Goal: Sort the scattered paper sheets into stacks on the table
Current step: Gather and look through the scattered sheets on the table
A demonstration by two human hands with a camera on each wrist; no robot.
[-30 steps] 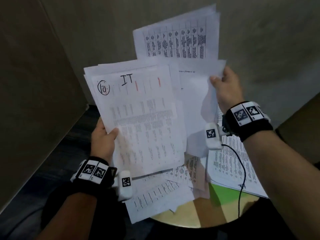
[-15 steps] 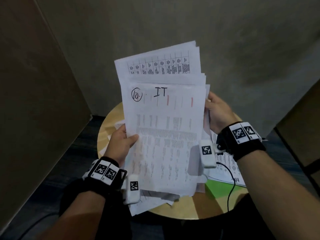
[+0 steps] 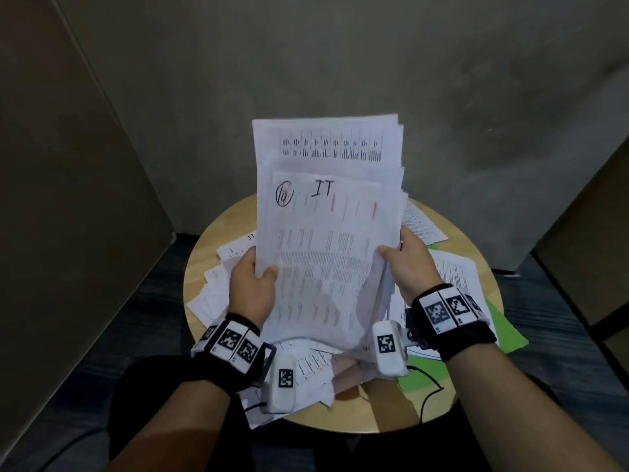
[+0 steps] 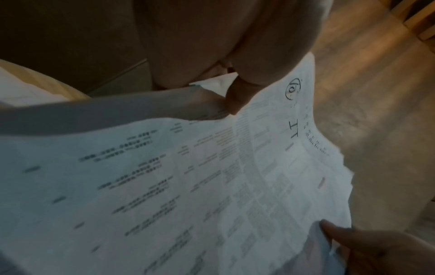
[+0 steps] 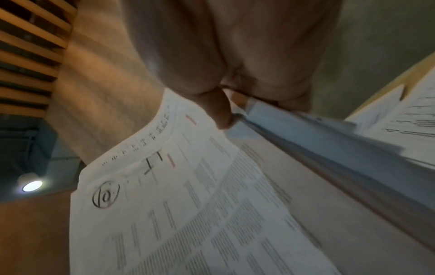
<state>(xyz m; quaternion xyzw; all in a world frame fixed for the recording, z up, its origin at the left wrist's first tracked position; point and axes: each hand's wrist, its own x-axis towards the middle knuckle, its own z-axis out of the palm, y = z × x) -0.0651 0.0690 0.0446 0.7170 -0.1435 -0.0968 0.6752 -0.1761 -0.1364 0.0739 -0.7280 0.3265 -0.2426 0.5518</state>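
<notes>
One bundle of paper sheets (image 3: 326, 240) — many printed pages, exact number not countable — held nearly upright above the table. Front page: handwritten circled "10" and "IT", two short red marks, columns of small print; a taller page with a printed grid shows behind it.

Two hands: left hand (image 3: 252, 287) pinches the bundle's left edge, thumb on the front; right hand (image 3: 410, 264) pinches the right edge likewise.

One round wooden table (image 3: 476, 240), carrying loose sheets (image 3: 218, 291) scattered left, right and beneath the bundle, plus one green sheet (image 3: 507, 332) at right.
</notes>
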